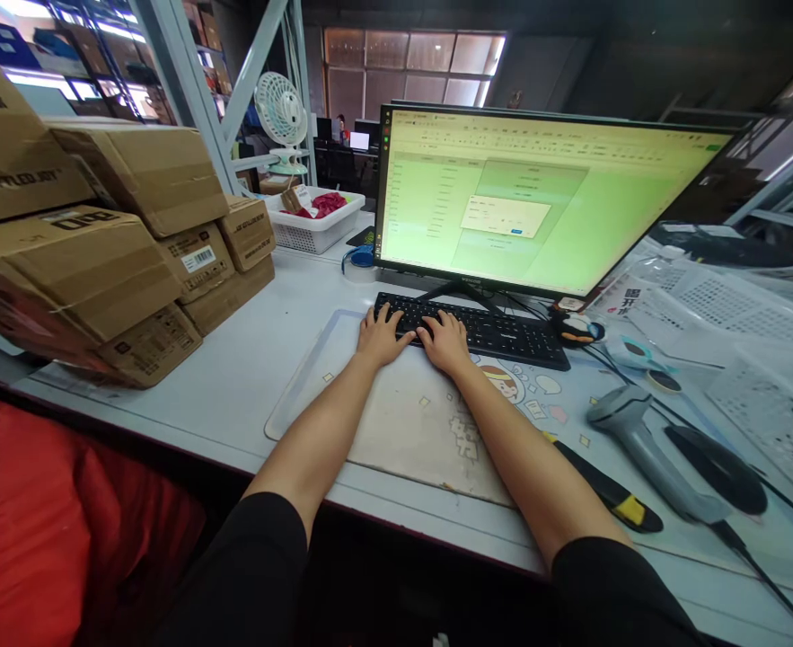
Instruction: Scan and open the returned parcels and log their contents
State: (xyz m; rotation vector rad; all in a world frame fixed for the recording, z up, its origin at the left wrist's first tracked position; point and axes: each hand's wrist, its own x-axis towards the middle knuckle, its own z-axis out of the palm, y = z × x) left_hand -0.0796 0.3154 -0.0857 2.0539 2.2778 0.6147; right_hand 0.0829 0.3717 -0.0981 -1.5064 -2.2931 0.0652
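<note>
Keyboard [483,328] location?
Black, on the desk [248,359] under the monitor [537,198], just past the far edge of the desk mat [396,422].

Long axis?
Left to right along the desk, with the right end a bit lower in the picture.

Hands?
2 in view, both on it. Left hand [381,337] is at the left end. Right hand [444,343] is just beside it, toward the middle. Forearms lie over the mat, so the keys are straight ahead of the wrists, under the fingertips.

Finger state?
Spread and curved down, tips touching keys. Nothing gripped in either hand.

Which hand is nearer what?
Both crowd the left half, and the right half of the keys is bare. Right hand is the nearer 1 to that half. It's also nearer the scanner [645,449] and mouse [716,467], both well apart from it on the right. Left hand is nearer the stacked boxes [100,243], also well apart.

Any key pressed down?
Cannot tell, too small.
</note>
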